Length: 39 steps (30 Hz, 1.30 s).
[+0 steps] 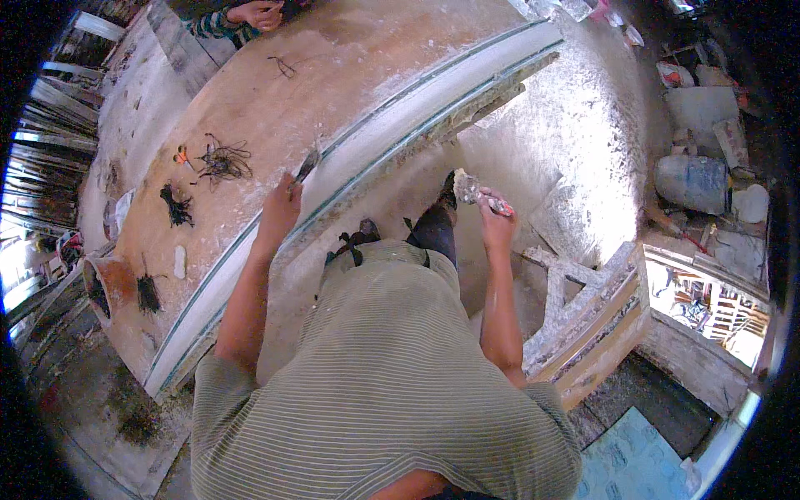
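The left hand (279,208) sits on the long white plaster strip (367,150) that runs along the near edge of the worktop (275,92), its grip closed round the handle of a small scraper (306,165) whose blade rests on the strip's top face. The right hand (497,223) hangs off the worktop's near edge, above the white-dusted floor (575,133), grip wrapped round a red-handled tool carrying a lump of wet plaster (467,187).

Progress, as I judge it: the strip looks cast and smooth along most of its length, with rough crumbly material at its far-right end, so finishing seems well under way but not complete. The plaster held in the right hand has not yet been applied.

Across the worktop lie dark fibre bundles (223,161), loose and unused. At the far edge another person's hand (258,14) rests.

Containers: a terracotta pot (108,287) lies tipped at the worktop's left corner, contents not clear. A grey bucket (692,182) stands on the floor to the right; what it holds cannot be seen.
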### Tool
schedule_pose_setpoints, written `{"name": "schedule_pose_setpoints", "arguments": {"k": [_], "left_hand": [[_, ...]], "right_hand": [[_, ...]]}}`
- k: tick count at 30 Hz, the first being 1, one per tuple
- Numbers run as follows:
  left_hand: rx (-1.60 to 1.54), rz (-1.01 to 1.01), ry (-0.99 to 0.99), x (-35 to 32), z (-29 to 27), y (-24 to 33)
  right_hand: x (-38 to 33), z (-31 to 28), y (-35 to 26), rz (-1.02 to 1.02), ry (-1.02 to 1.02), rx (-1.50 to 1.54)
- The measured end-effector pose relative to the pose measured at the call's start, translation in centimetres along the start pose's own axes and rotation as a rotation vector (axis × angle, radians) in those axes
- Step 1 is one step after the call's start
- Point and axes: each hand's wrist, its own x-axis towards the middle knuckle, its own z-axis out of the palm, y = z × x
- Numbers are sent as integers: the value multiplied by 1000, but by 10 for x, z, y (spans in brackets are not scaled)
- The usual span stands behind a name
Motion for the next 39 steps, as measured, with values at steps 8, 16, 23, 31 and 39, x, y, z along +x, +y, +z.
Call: {"name": "schedule_pose_setpoints", "arguments": {"k": [8,16,23,31,39], "left_hand": [[-146,143,9,138,102,159],[-69,111,-9,174,119,195],[19,17,-143,205,117,273],[97,-211,-689,343,141,415],[-181,-402,-714,294,92,364]], "right_hand": [[25,-5,-11,34,-110,15],[123,-27,-17,59,-37,185],[207,-94,4,109,18,124],[292,-167,17,160,141,-40],[242,-208,104,327,325,-119]]}}
